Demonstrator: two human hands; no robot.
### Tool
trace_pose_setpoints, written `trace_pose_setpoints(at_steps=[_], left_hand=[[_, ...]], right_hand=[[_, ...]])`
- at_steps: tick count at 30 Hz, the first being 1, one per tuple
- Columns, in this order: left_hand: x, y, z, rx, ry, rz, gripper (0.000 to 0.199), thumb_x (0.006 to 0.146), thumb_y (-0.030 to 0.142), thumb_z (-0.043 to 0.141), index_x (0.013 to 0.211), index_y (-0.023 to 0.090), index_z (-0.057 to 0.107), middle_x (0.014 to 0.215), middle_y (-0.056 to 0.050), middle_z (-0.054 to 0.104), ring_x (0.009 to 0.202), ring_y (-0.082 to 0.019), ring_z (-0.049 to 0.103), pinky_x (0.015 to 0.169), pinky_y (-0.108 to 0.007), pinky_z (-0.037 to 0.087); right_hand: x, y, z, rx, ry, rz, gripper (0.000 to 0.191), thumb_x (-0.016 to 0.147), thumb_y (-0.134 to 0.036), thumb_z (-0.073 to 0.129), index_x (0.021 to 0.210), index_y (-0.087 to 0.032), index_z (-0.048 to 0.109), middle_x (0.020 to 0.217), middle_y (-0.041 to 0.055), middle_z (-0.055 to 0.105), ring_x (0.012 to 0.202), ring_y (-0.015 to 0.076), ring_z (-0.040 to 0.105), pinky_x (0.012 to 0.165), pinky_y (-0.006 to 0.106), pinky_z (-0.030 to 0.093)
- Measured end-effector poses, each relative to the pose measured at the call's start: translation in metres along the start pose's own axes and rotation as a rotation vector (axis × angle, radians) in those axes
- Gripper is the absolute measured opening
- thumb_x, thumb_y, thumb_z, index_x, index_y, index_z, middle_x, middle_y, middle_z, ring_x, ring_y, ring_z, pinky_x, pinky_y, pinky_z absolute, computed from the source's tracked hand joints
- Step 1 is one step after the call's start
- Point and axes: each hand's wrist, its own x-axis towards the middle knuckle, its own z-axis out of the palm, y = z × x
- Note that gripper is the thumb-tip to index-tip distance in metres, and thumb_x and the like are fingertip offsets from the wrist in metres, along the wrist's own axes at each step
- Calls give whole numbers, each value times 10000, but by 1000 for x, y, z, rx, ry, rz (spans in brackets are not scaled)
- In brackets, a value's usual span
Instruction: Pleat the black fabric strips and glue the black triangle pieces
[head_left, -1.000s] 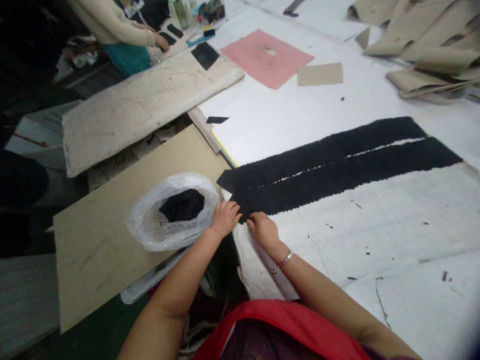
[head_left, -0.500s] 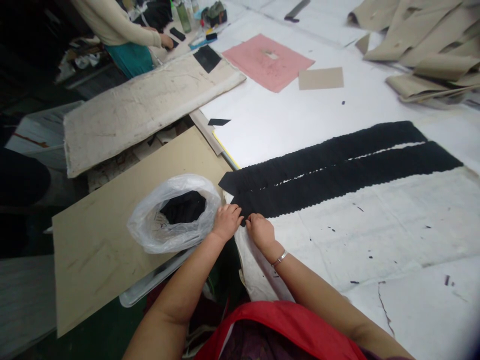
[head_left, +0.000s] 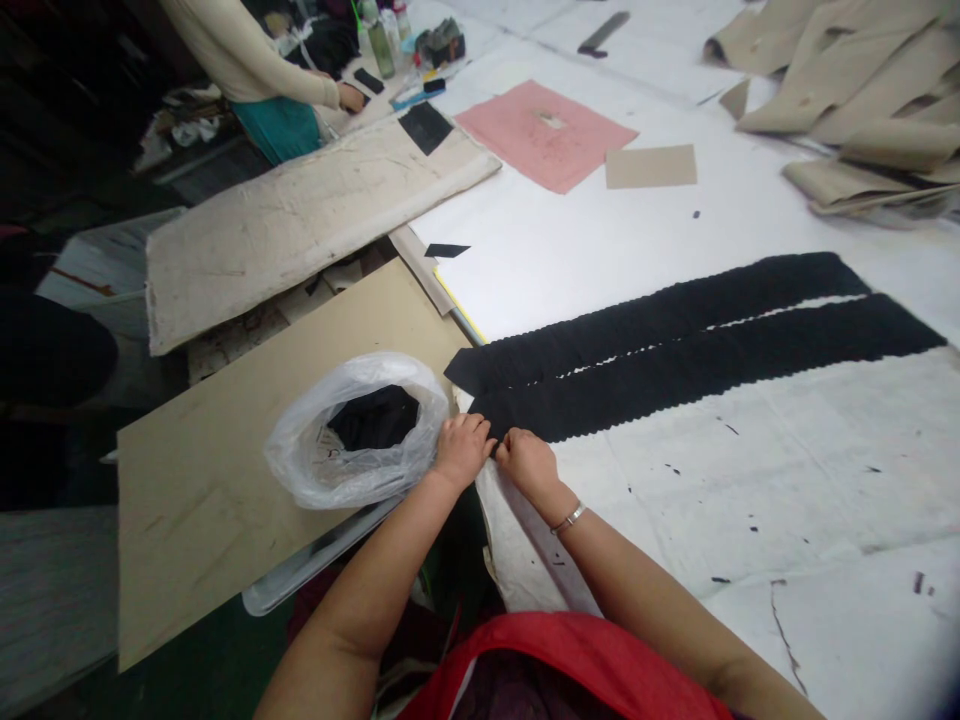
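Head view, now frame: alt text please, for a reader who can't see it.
A person's left hand and right hand meet at the near end of the nearer of two long black fabric strips on a white table. A clear plastic bag holding dark pieces sits left, on brown cardboard.

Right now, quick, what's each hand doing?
Left hand: fingers curled on the near end of the black strip.
Right hand: pinching the same end.

The fingertips of both hands are hidden against the near black strip (head_left: 697,365). The contents of the plastic bag (head_left: 360,430) cannot be made out. The beige pieces (head_left: 847,90) are cut off by the right edge.
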Motion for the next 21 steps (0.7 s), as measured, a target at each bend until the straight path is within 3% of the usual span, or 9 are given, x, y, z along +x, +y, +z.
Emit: trace_pose_setpoints(at_steps=[5,7,10,12,14,18,21], left_hand=[[0,3,3,-54,35,-21,254,811,307,557,1033,189,594,1113,-85,594,1035,-246,505,850,-411,416],[-5,1,-3,-151,111,-16,242,817,280,549,1034,186,597,1113,-84,604,1031,-230,526,872,-398,430],[-19,-13,-20,-367,375,-72,224,863,236,465,1035,187,599,1083,-73,620,1015,-176,556,896,-340,449],[-32,-31,-33,-461,569,-196,223,875,234,433,1000,187,611,1031,-67,632,978,-154,576,878,-312,466],[-47,-54,-43,-474,685,-338,217,867,257,443,952,179,626,978,-65,640,933,-152,591,844,-301,481],[-72,-107,-54,-391,687,-588,253,858,295,437,929,164,642,947,-69,656,901,-156,601,832,-289,480],[-80,-139,-55,-327,559,-752,273,859,286,425,986,166,634,976,-65,664,906,-161,608,854,-290,472]], right_hand=[[-2,3,-6,-14,-9,-7,149,838,-271,474,901,-154,543,875,76,624,769,163,598,618,242,363],[-5,9,-12,2,-4,-7,166,821,-288,504,923,-160,532,864,65,627,748,162,594,603,242,351],[-12,21,-23,26,-15,-4,160,820,-288,501,928,-174,529,829,47,627,712,152,582,590,241,331],[-19,28,-27,37,-23,-18,158,823,-287,486,929,-180,532,802,38,625,688,146,573,585,240,320],[-26,32,-29,48,-20,-54,163,821,-284,475,935,-182,533,763,29,624,668,145,568,579,240,315],[-40,33,-24,50,-30,-129,164,825,-296,440,900,-189,538,719,28,624,641,157,575,559,246,322],[-47,30,-19,64,-38,-169,181,828,-323,419,881,-197,539,698,27,623,610,164,579,545,254,339]])
